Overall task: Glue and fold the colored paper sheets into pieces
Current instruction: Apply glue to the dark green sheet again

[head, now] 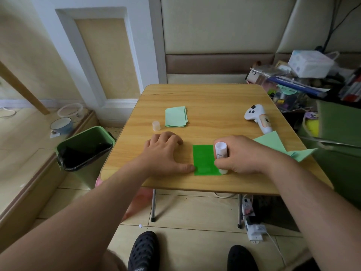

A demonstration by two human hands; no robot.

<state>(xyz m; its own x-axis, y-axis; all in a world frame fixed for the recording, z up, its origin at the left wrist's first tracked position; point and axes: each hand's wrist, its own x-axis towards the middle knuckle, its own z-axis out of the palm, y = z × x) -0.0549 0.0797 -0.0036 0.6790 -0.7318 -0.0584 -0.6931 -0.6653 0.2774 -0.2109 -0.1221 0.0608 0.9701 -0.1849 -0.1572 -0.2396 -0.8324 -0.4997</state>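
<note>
Bright green paper (205, 159), a small upright rectangle, lies flat near the front edge of the wooden table (214, 98). The right hand (242, 154) has its fingers curled round a white glue stick (221, 156), which stands nearly upright with its lower end on the right edge of that sheet. The left hand (163, 152) lies palm down on the table just left of the sheet, fingers loosely spread and holding nothing; its thumb tip reaches the sheet's lower left edge and seems to press it down, though the contact is hard to make out.

Farther back, near the middle of the table, sits a small stack of pale green sheets (175, 116), slightly fanned. Just left of that stack stands the clear cap (156, 125), apart from both hands. At the right edge of the table, behind the right wrist, lies a pale green folded piece (273, 142) with pointed corners, partly overhanging the table. A white controller (257, 117) rests on the table beyond it.

On the floor to the left of the table stands a green bin (86, 151) lined with a black bag.
</note>
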